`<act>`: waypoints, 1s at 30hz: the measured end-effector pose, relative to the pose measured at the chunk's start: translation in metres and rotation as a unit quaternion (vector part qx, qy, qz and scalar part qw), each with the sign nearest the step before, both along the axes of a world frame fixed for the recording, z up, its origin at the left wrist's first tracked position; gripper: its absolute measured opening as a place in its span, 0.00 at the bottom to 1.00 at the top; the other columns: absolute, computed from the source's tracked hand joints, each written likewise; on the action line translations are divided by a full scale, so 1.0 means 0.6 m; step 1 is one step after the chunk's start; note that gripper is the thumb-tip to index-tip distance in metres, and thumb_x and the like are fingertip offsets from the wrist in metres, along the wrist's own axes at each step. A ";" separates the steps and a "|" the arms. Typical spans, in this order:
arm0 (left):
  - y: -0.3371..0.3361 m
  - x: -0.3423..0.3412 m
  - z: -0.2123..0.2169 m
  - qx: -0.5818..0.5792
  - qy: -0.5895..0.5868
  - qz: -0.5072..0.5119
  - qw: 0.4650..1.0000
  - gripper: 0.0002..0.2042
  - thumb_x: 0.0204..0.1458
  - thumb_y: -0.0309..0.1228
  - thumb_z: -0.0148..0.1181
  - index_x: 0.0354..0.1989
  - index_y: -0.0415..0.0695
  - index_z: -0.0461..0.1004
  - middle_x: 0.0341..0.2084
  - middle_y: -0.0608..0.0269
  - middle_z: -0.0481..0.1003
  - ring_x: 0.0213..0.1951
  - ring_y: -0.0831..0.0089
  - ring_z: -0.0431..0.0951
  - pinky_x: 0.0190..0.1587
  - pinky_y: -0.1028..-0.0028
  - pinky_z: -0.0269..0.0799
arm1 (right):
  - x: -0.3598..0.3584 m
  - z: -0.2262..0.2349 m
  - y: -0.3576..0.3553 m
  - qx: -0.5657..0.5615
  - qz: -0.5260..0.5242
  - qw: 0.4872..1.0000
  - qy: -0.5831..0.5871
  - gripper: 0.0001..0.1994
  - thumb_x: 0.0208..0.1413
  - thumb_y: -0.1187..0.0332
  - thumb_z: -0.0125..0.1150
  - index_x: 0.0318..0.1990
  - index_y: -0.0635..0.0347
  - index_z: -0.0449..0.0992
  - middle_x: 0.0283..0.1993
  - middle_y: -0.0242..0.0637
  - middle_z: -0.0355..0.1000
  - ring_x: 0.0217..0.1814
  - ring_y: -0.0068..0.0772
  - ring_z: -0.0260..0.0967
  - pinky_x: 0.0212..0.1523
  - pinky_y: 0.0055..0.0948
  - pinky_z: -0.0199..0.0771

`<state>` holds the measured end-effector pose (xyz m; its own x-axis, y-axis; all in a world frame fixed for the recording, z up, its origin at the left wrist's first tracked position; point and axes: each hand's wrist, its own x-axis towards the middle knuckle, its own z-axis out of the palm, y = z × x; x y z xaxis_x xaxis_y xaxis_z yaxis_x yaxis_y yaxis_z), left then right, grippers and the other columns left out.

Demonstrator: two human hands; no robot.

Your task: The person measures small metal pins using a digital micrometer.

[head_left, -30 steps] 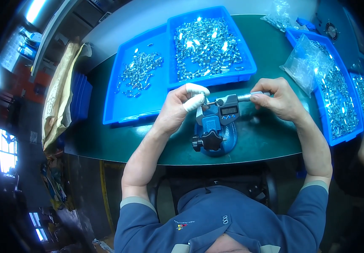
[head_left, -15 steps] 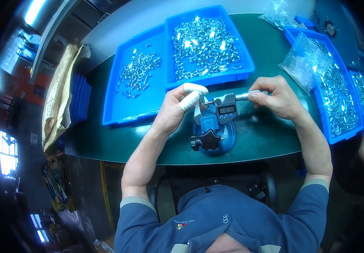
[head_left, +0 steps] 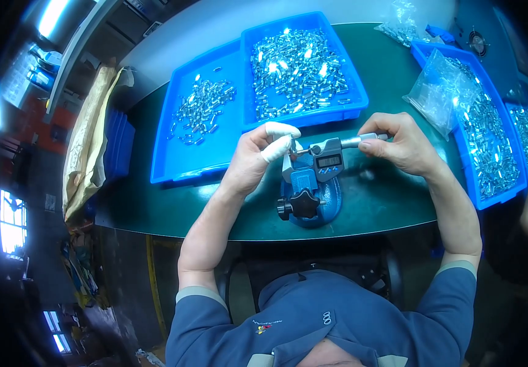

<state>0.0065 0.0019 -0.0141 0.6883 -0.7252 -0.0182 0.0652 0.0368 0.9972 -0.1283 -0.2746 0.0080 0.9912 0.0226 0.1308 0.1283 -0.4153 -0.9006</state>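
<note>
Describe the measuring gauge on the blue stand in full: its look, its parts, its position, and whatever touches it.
The digital micrometer is a dark-bodied gauge with a small grey display on its front and a silvery thimble pointing to the person's right. It lies roughly level, clamped in a blue stand with a round base and a black star knob, on the dark green table. The right hand pinches the thimble end. The left hand, with white-wrapped fingertips, is at the anvil end; whether a part sits between the measuring faces is too small to tell.
</note>
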 end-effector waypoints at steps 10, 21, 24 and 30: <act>0.064 0.097 0.033 0.091 -0.451 0.357 0.813 0.14 0.58 0.27 0.64 0.51 0.37 0.77 0.42 0.59 0.80 0.45 0.72 0.79 0.50 0.73 0.74 | -0.004 0.004 0.001 0.020 -0.003 1.000 0.007 0.13 0.57 0.62 0.67 0.37 0.66 0.80 0.27 0.30 0.74 0.30 0.18 0.68 0.31 0.22 0.67; -0.049 0.154 0.036 0.239 -0.608 0.019 0.757 0.12 0.48 0.25 0.67 0.43 0.45 0.81 0.40 0.53 0.80 0.46 0.53 0.78 0.51 0.61 0.74 | -0.005 0.008 0.000 0.023 0.001 1.000 0.001 0.11 0.57 0.64 0.67 0.37 0.66 0.80 0.28 0.31 0.75 0.30 0.18 0.68 0.31 0.22 0.67; -0.084 0.189 0.031 0.307 -0.642 -0.058 0.701 0.14 0.46 0.27 0.67 0.43 0.47 0.82 0.40 0.53 0.78 0.46 0.52 0.78 0.49 0.59 0.74 | -0.002 0.005 -0.001 0.046 0.017 0.999 0.014 0.12 0.57 0.63 0.67 0.37 0.66 0.80 0.28 0.32 0.76 0.30 0.19 0.70 0.32 0.23 0.68; -0.100 0.197 0.021 0.373 -0.649 -0.080 0.658 0.11 0.45 0.28 0.67 0.39 0.46 0.80 0.40 0.54 0.76 0.45 0.53 0.77 0.49 0.60 0.74 | -0.005 0.005 -0.002 0.025 0.025 0.999 -0.003 0.14 0.58 0.61 0.67 0.38 0.66 0.80 0.28 0.34 0.77 0.31 0.23 0.73 0.33 0.25 0.71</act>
<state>0.1249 -0.0579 -0.0017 0.3911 -0.9129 0.1166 -0.9161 -0.3983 -0.0463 -0.1312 -0.2757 0.0112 0.9882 0.0645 0.1387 0.1527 -0.3630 -0.9192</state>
